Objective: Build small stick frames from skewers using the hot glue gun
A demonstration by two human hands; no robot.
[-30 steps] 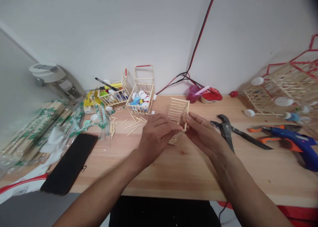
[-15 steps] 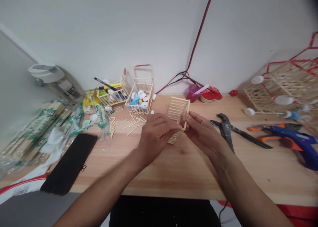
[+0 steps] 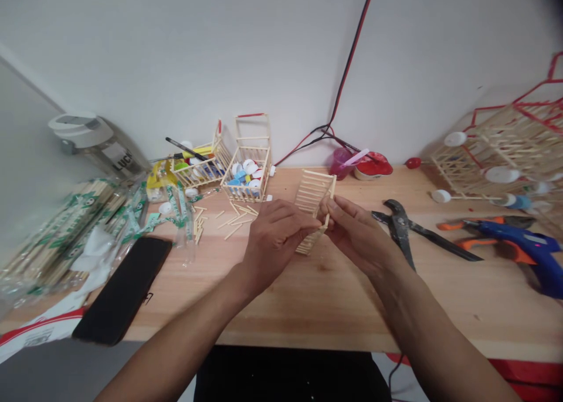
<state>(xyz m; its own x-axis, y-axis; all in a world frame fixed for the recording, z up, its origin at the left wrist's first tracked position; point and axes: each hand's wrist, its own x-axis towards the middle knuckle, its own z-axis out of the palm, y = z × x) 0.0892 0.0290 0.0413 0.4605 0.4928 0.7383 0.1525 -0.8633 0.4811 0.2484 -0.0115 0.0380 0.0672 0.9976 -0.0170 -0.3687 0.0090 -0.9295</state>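
Note:
A small slatted frame of thin wooden sticks (image 3: pixel 310 193) stands tilted over the middle of the table, between my hands. My right hand (image 3: pixel 352 229) pinches its right edge between thumb and fingers. With its fingertips pressed together, my left hand (image 3: pixel 281 232) touches the frame's lower right corner, apparently on a stick end there. The fingers hide much of the frame's near side. Left of my hands lie several short cut sticks (image 3: pixel 235 220). Right of them rest black pliers (image 3: pixel 399 229).
Two small stick carts, one holding bottle caps (image 3: pixel 248 176), stand near the wall. A phone (image 3: pixel 125 290) and bagged sticks (image 3: pixel 57 232) lie left. To the right are a blue glue gun (image 3: pixel 519 240), larger stick carts (image 3: pixel 492 149) and a dish of red paint (image 3: pixel 373 165).

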